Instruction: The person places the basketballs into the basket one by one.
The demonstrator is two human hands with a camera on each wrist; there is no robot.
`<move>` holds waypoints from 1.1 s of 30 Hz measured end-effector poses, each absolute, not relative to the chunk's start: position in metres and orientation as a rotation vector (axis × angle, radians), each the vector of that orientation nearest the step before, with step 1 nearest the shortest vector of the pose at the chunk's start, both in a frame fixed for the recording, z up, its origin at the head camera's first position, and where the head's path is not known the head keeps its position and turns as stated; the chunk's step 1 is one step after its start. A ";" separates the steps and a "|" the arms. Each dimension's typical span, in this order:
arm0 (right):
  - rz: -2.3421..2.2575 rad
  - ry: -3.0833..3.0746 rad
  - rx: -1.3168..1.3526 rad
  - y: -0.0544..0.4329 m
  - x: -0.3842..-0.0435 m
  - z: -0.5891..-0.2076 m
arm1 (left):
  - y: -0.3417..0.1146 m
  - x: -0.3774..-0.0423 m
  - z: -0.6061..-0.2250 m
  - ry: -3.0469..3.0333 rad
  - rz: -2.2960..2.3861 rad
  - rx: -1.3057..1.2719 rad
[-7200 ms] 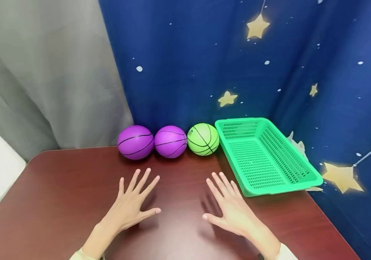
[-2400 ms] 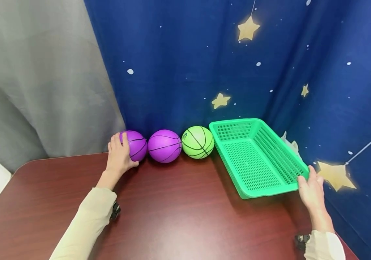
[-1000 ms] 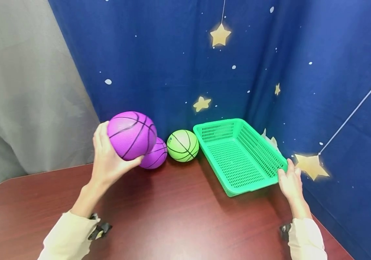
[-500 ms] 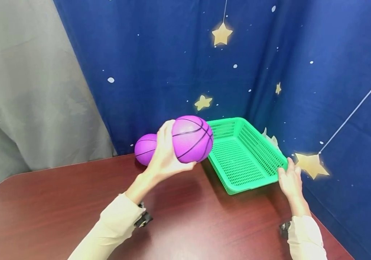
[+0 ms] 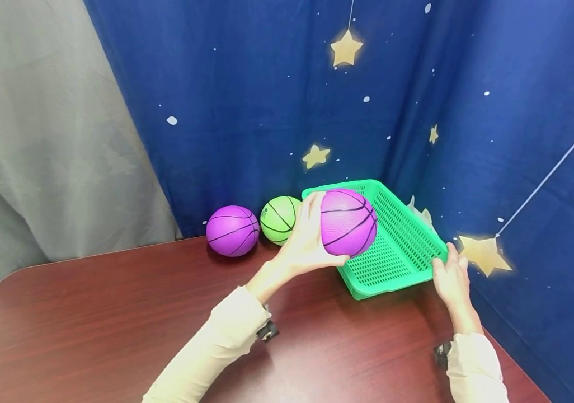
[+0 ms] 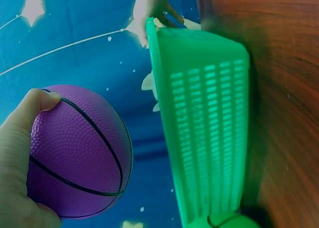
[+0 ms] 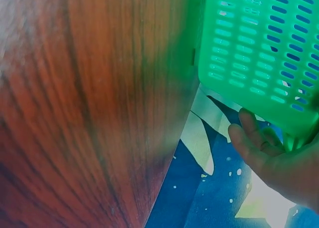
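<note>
My left hand [image 5: 303,246] grips a purple toy basketball [image 5: 349,224] from its left side, fingers behind and thumb below in the head view. The ball overlaps the left part of the green plastic basket [image 5: 393,286] there. In the left wrist view the held ball [image 6: 82,153] hangs higher than the basket's rim, with a gap between them. At the basket's near right corner my right hand [image 5: 452,280] holds the rim, its fingers [image 7: 251,133] curled at the edge in the right wrist view. The basket shows no ball inside; the held ball hides part of its floor.
A second purple basketball [image 5: 233,230] rests at the table's back edge. Beside it sits a green basketball [image 5: 278,219], partly behind my left hand. Blue star-printed and grey curtains [image 5: 236,112] hang behind the brown table [image 5: 116,319]. The table's right edge runs close by my right arm.
My left hand took the leftmost purple ball, lifted it and carried it right, past the other balls to the basket. My right hand went to the basket's corner and stays there.
</note>
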State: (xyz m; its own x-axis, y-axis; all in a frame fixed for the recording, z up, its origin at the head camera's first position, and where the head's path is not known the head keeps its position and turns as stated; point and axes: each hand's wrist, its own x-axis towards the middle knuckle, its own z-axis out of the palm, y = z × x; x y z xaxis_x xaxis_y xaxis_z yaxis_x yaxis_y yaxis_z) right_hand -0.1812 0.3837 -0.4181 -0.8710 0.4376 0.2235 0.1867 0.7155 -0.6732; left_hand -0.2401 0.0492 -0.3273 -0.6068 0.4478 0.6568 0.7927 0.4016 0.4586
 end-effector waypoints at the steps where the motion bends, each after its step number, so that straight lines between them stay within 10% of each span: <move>1: 0.944 -2.554 -0.486 0.384 -0.181 -0.418 | 0.054 -0.241 -0.328 -2.251 -1.060 -1.060; 33: 0.953 -2.547 -0.518 0.381 -0.182 -0.416 | 0.139 -0.251 -0.380 -2.622 -0.983 -1.047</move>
State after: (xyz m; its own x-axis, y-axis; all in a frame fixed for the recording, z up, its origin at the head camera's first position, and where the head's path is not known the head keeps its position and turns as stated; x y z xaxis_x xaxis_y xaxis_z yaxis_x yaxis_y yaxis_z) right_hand -0.1816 0.3809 -0.4157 -0.8635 0.4579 0.2114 0.2065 0.7035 -0.6800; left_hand -0.2512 0.1394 -0.3798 -0.7446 0.5607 0.3622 0.6606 0.5410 0.5204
